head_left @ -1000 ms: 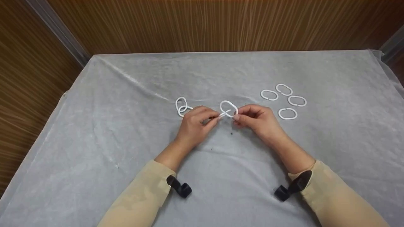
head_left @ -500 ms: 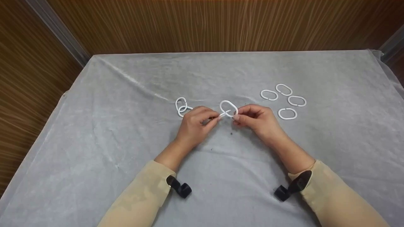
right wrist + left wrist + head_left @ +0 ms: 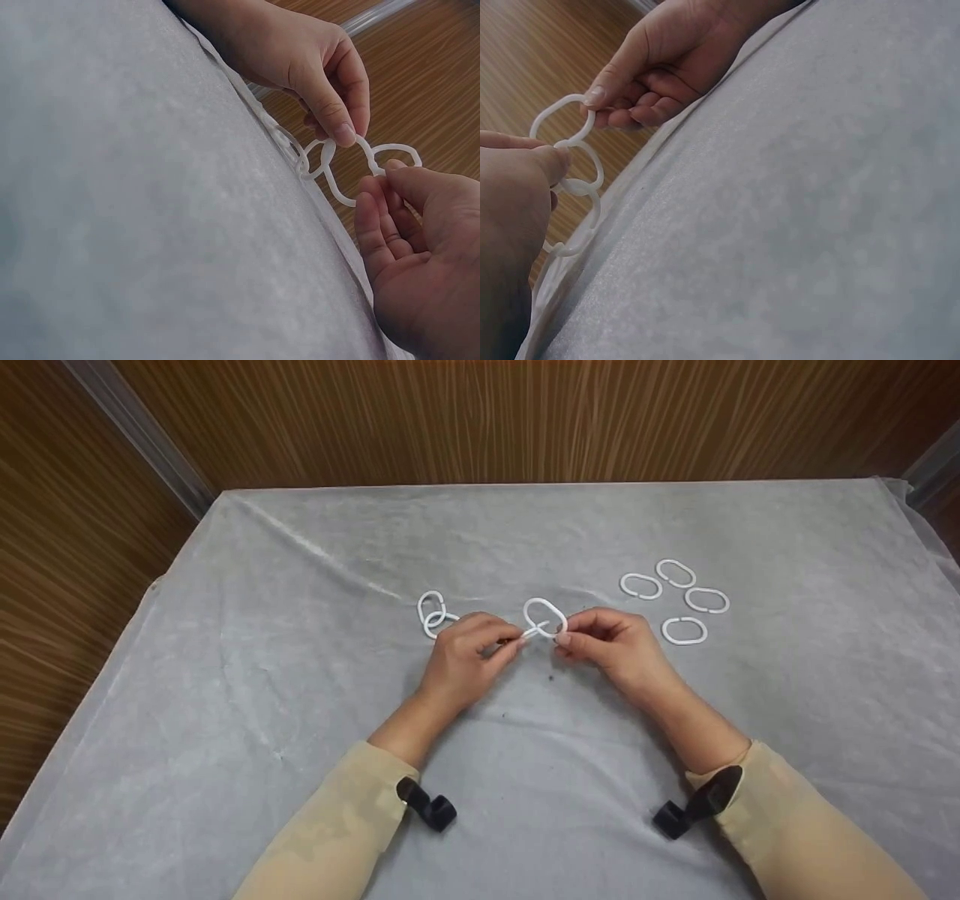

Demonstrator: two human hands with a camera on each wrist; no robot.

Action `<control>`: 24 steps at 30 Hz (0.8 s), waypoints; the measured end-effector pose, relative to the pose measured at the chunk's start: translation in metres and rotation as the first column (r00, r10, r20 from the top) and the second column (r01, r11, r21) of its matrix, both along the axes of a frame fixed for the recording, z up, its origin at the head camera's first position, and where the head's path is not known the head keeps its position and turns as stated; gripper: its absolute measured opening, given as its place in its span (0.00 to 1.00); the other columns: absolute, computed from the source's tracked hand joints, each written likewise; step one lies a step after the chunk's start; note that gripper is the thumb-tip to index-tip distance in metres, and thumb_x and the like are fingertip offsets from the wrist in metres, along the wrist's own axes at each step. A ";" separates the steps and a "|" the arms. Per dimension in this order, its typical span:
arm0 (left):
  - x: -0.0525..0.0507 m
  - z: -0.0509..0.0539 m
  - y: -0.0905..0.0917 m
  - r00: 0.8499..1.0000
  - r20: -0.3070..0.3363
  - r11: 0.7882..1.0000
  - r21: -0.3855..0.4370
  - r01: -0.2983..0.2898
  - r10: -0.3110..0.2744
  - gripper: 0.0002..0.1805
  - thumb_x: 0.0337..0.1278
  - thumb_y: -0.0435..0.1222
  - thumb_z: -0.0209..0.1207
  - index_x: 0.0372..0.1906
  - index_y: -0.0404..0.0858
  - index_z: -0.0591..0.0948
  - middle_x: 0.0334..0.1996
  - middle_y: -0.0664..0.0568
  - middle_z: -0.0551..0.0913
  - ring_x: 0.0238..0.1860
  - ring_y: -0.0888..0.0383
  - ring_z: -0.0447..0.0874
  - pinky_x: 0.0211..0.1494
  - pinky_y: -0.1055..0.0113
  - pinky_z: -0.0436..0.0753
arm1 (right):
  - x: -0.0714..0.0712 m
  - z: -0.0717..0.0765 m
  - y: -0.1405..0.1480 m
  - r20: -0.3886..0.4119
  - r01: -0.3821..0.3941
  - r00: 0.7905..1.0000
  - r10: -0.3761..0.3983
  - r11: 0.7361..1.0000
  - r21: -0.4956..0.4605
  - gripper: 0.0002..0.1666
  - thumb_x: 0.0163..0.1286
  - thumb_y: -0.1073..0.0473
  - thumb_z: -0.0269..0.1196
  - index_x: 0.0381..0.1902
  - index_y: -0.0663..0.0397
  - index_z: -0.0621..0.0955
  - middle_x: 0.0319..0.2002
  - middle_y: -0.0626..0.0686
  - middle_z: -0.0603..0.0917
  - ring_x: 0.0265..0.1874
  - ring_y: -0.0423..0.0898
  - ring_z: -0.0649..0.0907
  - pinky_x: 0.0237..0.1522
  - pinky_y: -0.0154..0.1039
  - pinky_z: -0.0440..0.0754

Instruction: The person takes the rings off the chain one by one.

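Observation:
Between the two hands a white oval link stands raised, its lower right side pinched by the right hand between thumb and index finger. The left hand pinches another white link, whose end passes through the raised one. Left of that hand, linked white rings lie on the cloth, partly hidden behind it. In the left wrist view, the raised link hangs together with further links below. The right wrist view shows the left hand gripping the chain and the right hand at the end link.
Several loose white oval links lie on the grey cloth to the right of the hands. A wood-grain panel stands behind the table, with another at the left. Black wrist mounts sit at both sleeves.

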State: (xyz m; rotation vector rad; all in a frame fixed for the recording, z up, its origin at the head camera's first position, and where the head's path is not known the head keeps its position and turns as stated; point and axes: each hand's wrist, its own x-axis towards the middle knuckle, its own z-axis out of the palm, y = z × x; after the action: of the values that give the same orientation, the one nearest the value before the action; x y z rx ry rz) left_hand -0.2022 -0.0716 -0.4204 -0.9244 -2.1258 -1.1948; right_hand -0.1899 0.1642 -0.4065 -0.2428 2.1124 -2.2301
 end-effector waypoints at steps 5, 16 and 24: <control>0.000 0.000 0.000 1.000 0.009 1.000 -0.005 -0.003 0.003 0.03 0.60 0.29 0.75 0.38 0.35 0.92 0.34 0.50 0.89 0.36 0.56 0.87 0.40 0.63 0.84 | -0.001 -0.001 0.001 -0.005 0.004 1.000 -0.004 1.000 -0.011 0.06 0.67 0.77 0.69 0.42 0.75 0.86 0.33 0.53 0.89 0.31 0.44 0.89 0.38 0.37 0.88; -0.001 -0.002 0.001 1.000 -0.003 1.000 0.004 -0.027 0.028 0.04 0.59 0.30 0.76 0.38 0.35 0.92 0.34 0.50 0.90 0.38 0.55 0.88 0.44 0.62 0.85 | 0.000 0.001 0.002 -0.012 0.077 0.997 -0.077 0.996 -0.050 0.04 0.70 0.75 0.68 0.41 0.69 0.87 0.30 0.55 0.88 0.29 0.44 0.89 0.35 0.36 0.86; -0.001 -0.002 -0.001 0.999 0.000 0.999 0.026 -0.039 0.039 0.03 0.62 0.31 0.74 0.39 0.35 0.92 0.36 0.50 0.90 0.39 0.56 0.88 0.46 0.63 0.85 | -0.002 0.002 0.001 -0.019 0.245 0.968 -0.250 0.959 -0.140 0.05 0.71 0.75 0.65 0.39 0.64 0.85 0.28 0.55 0.87 0.27 0.44 0.88 0.35 0.36 0.87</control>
State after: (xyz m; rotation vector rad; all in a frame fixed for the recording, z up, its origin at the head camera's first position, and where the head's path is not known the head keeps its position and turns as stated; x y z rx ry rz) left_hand -0.2035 -0.0723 -0.4224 -0.8681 -2.1127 -1.2002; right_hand -0.1923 0.1651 -0.4041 -0.0241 2.1147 -2.5320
